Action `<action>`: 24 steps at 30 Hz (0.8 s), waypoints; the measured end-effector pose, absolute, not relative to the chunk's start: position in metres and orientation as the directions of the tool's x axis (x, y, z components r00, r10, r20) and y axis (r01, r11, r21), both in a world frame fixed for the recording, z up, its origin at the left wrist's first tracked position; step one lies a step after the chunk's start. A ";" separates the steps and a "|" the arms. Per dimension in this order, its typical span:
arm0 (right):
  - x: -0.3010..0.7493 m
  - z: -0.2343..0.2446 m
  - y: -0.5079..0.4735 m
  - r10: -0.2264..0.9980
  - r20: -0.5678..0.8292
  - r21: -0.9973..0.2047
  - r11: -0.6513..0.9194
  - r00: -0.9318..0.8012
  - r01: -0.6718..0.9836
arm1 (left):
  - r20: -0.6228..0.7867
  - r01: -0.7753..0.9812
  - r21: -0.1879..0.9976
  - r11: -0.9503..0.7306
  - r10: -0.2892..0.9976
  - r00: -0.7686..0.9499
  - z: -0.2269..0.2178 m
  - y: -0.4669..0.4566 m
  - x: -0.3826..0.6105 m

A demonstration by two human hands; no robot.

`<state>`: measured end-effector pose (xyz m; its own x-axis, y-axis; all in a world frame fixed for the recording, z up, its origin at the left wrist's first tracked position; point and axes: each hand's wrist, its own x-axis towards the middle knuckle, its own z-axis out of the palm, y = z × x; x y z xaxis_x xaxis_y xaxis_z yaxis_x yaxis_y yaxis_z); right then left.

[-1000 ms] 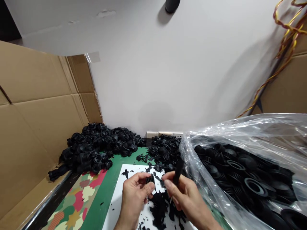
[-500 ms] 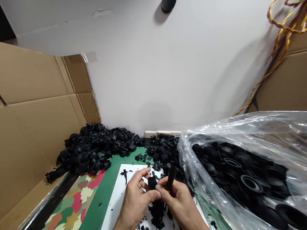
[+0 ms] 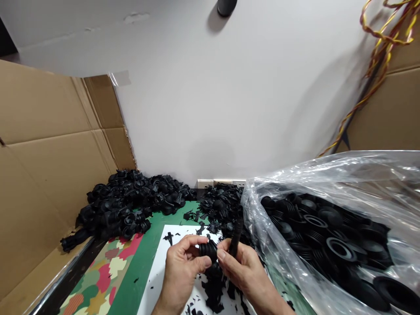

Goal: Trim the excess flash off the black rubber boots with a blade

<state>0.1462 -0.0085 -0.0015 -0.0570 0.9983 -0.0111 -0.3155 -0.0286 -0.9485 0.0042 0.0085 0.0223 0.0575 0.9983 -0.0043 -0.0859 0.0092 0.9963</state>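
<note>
As left hand [image 3: 181, 267], right hand [image 3: 242, 270] pinch boot [image 3: 208, 250], bag edge [image 3: 248, 209] near

Left hand [image 3: 182, 269] pinches ribbed rubber boot [image 3: 208, 250]; right hand [image 3: 241, 271] grips black tool [image 3: 235, 238]. Bagged boots [image 3: 328, 245] at 3 o'clock, loose pile [image 3: 127, 205] at 10.

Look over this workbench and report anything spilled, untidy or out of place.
Yes: black scraps litter the white sheet under the left hand, which holds a ribbed part, and the right hand, which holds a long black piece. A heap of ribbed parts lies loose against the cardboard wall.
</note>
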 end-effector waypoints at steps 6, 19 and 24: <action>0.144 -0.004 -0.009 0.995 -0.064 -0.935 -0.088 -0.078 -0.342 | 0.042 -0.103 0.994 -0.034 0.996 0.081 0.016 0.007 0.004; 0.139 -0.001 -0.008 0.985 -0.130 -0.874 -0.167 -0.112 -0.457 | 0.311 0.145 0.934 -0.326 0.943 0.119 0.016 0.003 0.003; 0.135 0.001 -0.008 0.984 -0.144 -0.864 -0.178 -0.106 -0.472 | 0.312 0.187 0.929 -0.318 0.948 0.061 0.013 0.001 0.004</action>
